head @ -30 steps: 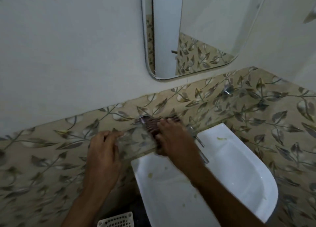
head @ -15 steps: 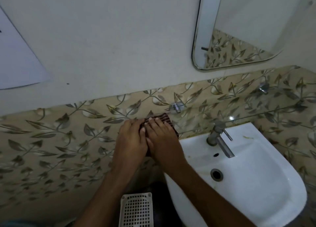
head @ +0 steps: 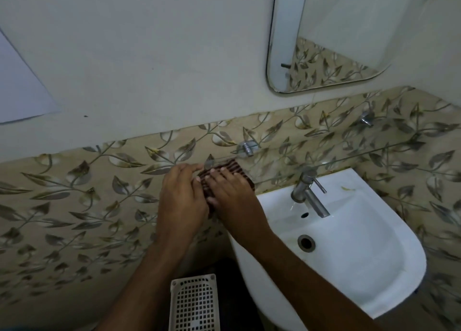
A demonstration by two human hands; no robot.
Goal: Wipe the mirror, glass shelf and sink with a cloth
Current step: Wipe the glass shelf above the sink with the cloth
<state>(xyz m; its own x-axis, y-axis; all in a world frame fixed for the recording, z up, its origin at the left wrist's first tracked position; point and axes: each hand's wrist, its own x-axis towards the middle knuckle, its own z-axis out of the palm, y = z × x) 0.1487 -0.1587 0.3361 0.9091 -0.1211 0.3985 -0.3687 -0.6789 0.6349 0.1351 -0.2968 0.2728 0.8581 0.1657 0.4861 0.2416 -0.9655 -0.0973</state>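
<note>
Pressing flat on the cloth (head: 225, 175), your right hand (head: 232, 196) lies with fingers stretched out and palm down, not curled around anything. Your left hand (head: 180, 198) sits just beside it, touching it, fingers extended toward the left end of the glass shelf (head: 349, 157); whether those fingertips pinch the glass edge you cannot tell from here. The cloth is dark with brown ribbed stripes and rests on the clear shelf's left end, near a round metal bracket (head: 247, 148). Below and to the right, the white sink (head: 361, 243) holds only its metal drain ring (head: 306, 242) and a steel tap (head: 308, 192). The mirror (head: 324, 36), round-cornered, hangs above on the plain wall. A white perforated plastic basket (head: 193, 303) stands below your forearms.
</note>
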